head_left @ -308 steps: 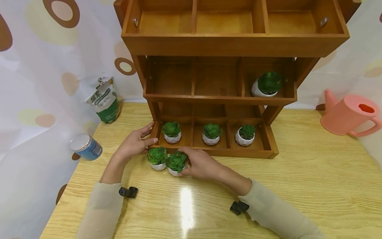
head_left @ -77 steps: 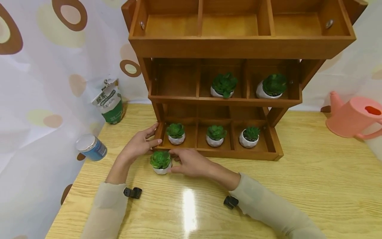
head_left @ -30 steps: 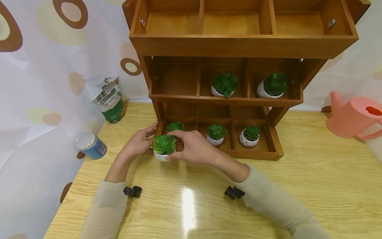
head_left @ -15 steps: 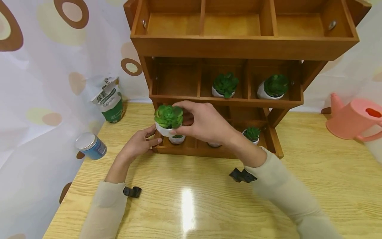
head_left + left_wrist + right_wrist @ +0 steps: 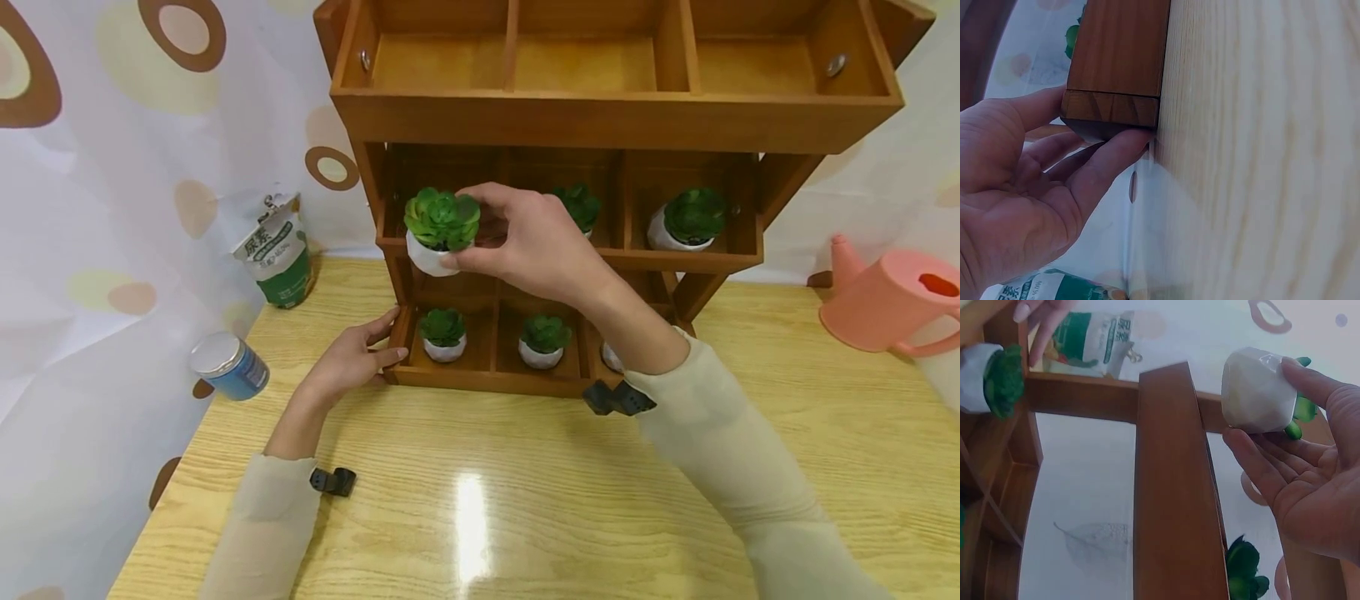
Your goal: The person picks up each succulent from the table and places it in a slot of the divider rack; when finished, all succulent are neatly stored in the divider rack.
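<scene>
A bright green potted succulent (image 5: 442, 218) in a white faceted pot is held by my right hand (image 5: 536, 242), its thumb and fingers pinching the pot. It hangs in front of the middle tier's left compartment; in the right wrist view the white pot (image 5: 1257, 394) shows side-on. My left hand (image 5: 347, 362) grips the left end of the bottom tier of the wooden plant shelf (image 5: 487, 380). Seen from the left wrist, thumb and fingers lie around the wooden corner (image 5: 1113, 106). Middle-tier succulents stand centre (image 5: 581, 207), partly hidden by my right hand, and right (image 5: 693, 217).
Bottom-tier succulents stand left (image 5: 444, 335), centre (image 5: 545, 342) and right, the last mostly hidden behind my right forearm, its pot (image 5: 611, 357) just showing. A blue can (image 5: 229, 367) and a green-white pouch (image 5: 276, 254) stand left. A pink watering can (image 5: 885, 296) stands right.
The last succulent on the table was grasped by my right hand and raised past the bottom tier to the middle tier. Earlier, another succulent went into the middle tier's centre. My left hand stayed put.
</scene>
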Action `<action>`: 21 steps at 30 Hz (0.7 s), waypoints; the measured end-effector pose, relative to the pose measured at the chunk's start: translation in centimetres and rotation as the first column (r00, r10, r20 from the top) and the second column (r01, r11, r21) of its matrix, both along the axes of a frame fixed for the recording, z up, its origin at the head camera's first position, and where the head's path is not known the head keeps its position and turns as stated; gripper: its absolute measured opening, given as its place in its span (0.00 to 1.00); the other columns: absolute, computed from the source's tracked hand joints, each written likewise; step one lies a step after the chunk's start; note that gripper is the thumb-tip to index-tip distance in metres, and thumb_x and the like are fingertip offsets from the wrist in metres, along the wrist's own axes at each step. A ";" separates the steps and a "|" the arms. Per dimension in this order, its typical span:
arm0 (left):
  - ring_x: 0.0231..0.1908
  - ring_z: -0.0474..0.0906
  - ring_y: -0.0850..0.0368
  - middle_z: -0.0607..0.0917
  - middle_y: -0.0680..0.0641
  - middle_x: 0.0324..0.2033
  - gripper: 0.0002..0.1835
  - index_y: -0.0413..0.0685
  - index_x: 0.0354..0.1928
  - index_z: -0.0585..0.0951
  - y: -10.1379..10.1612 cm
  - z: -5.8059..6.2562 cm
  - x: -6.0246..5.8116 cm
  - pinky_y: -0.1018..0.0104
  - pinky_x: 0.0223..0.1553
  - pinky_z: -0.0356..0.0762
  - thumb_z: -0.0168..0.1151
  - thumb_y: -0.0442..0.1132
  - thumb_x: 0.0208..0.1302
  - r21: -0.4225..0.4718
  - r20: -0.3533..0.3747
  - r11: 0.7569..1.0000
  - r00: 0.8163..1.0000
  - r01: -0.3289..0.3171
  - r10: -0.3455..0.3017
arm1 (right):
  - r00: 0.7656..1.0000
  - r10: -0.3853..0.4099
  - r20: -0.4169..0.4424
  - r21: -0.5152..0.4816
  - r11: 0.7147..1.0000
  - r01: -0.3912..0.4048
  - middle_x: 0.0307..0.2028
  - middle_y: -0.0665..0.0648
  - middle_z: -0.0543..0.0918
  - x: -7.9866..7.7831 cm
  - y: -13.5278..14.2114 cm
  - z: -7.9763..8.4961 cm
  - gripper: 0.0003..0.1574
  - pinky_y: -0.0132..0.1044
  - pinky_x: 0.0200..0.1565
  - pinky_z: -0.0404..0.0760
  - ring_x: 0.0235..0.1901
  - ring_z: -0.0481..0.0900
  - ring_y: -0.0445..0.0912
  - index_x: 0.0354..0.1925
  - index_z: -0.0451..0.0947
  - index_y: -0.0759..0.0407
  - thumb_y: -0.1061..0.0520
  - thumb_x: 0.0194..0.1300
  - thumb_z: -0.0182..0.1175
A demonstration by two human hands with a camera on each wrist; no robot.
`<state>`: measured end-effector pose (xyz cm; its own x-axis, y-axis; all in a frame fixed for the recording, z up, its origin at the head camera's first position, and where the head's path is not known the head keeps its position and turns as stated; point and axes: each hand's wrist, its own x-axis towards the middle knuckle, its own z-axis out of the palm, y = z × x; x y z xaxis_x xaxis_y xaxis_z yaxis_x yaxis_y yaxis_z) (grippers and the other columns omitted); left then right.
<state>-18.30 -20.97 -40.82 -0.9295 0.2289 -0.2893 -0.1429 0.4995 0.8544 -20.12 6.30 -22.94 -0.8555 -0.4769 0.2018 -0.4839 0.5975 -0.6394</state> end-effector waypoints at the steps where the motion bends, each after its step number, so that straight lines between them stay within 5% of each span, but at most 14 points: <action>1: 0.63 0.77 0.42 0.61 0.39 0.77 0.39 0.63 0.81 0.54 0.0 0.0 0.0 0.59 0.45 0.87 0.61 0.43 0.74 0.004 0.004 1.000 1.000 0.000 0.000 | 1.000 -0.007 -0.001 -0.003 1.000 0.007 0.54 0.52 0.86 -0.2 0.1 0.1 0.41 0.42 0.54 0.84 0.51 0.86 0.44 0.67 0.74 0.54 0.45 0.59 0.74; 18: 0.61 0.79 0.43 0.60 0.36 0.77 0.40 0.60 0.81 0.53 -0.1 0.0 0.0 0.59 0.43 0.87 0.60 0.43 0.74 0.015 0.004 1.000 1.000 0.011 -0.011 | 0.994 -0.095 -0.051 0.036 0.995 0.097 0.60 0.54 0.83 -2.8 0.2 0.4 0.41 0.46 0.59 0.80 0.57 0.82 0.48 0.69 0.72 0.53 0.41 0.64 0.69; 21: 0.61 0.79 0.43 0.60 0.37 0.78 0.40 0.61 0.81 0.53 0.0 0.1 0.0 0.59 0.43 0.87 0.60 0.42 0.74 0.023 0.016 1.000 1.000 0.007 -0.007 | 0.993 -0.097 -0.063 0.040 0.994 0.100 0.59 0.54 0.83 -3.1 -0.1 0.3 0.41 0.44 0.54 0.80 0.50 0.83 0.48 0.70 0.72 0.53 0.42 0.64 0.68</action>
<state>-18.29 -20.93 -40.71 -0.9231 0.2422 -0.2986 -0.1530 0.4811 0.8632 -23.20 6.23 -22.60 -0.8855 -0.4002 0.2362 -0.4586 0.6704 -0.5833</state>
